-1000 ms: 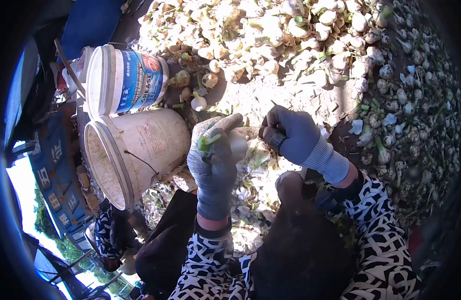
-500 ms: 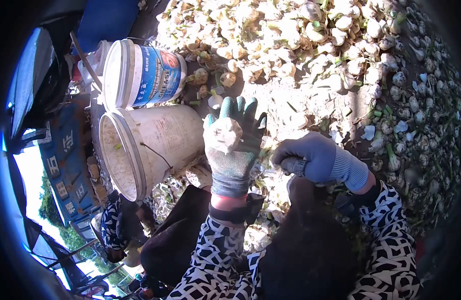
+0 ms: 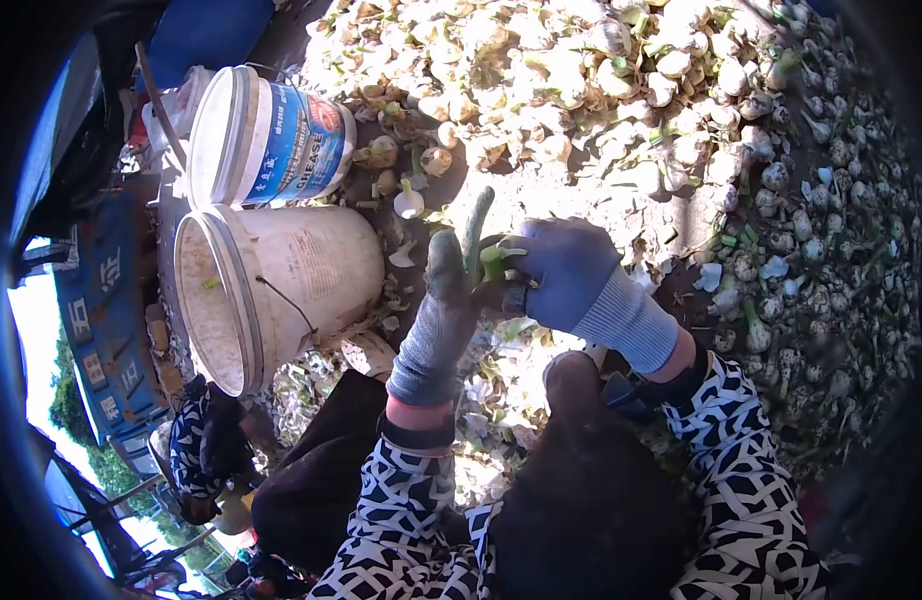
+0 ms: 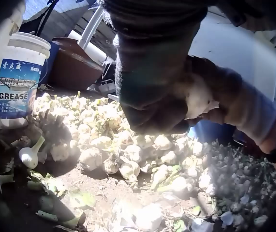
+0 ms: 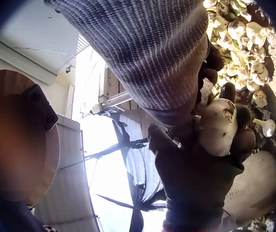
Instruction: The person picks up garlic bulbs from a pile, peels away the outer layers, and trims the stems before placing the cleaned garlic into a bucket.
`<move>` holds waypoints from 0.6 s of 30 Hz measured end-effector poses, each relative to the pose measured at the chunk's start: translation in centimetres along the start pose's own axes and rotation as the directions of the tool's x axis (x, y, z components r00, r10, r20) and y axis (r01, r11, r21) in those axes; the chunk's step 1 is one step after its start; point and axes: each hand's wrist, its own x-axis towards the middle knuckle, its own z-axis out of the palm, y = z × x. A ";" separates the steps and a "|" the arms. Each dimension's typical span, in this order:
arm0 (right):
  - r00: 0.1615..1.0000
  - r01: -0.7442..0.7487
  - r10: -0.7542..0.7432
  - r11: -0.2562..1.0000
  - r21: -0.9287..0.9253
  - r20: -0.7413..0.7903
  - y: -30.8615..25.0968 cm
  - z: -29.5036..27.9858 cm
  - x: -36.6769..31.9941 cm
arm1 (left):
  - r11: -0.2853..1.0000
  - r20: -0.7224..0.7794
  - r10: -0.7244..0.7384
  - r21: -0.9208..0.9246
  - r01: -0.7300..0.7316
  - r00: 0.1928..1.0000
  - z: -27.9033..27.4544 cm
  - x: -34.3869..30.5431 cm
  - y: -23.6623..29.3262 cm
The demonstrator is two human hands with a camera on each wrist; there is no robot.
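Observation:
My gloved left hand (image 3: 443, 290) holds a garlic bulb (image 5: 217, 126), its index finger pointing up and away. The bulb is white with a few brown stains. In the head view, the hands mostly hide it, while its cut green stem (image 3: 496, 262) pokes out between them. Against the bulb's far side is my right hand (image 3: 566, 275), in a grey-blue glove with its fingers curled in at the bulb. A dark band sits on a right finger. In the left wrist view, part of the bulb (image 4: 198, 99) shows between both gloves.
Two white buckets lie to the left: a dirty bucket (image 3: 316, 270) and a blue-labelled grease bucket (image 3: 246, 135). A heap of garlic bulbs (image 3: 571, 75) spreads ahead, with more stemmed garlic (image 3: 816, 270) to the right. Peelings (image 3: 496, 400) cover the ground below my hands. Another person (image 3: 206, 440) sits at lower left.
The left hand first held the bulb knuckles up, then turned palm up with the bulb lying on it. Now it is on edge, and the right hand has come in from the right to meet the bulb.

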 end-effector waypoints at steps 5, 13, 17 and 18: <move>0.947 -0.320 0.312 0.904 0.283 0.077 1.5 0.2 -1.0 | 0.414 0.080 0.466 0.861 -0.297 0.881 1.7 -1.2 -2.6; 0.912 -0.353 0.402 0.663 0.660 0.083 2.1 1.8 -2.9 | 0.945 -0.256 0.311 0.190 -0.268 0.915 1.5 -2.4 -2.7; 0.845 -0.509 0.373 0.346 0.788 0.383 1.9 0.0 -3.0 | 0.318 -0.146 0.400 0.948 0.013 0.905 2.0 -2.7 -0.7; 0.828 -0.533 0.297 0.159 0.831 0.475 1.8 -0.5 -3.0 | 0.040 -0.002 0.579 0.999 -0.026 0.815 1.5 -3.1 -1.7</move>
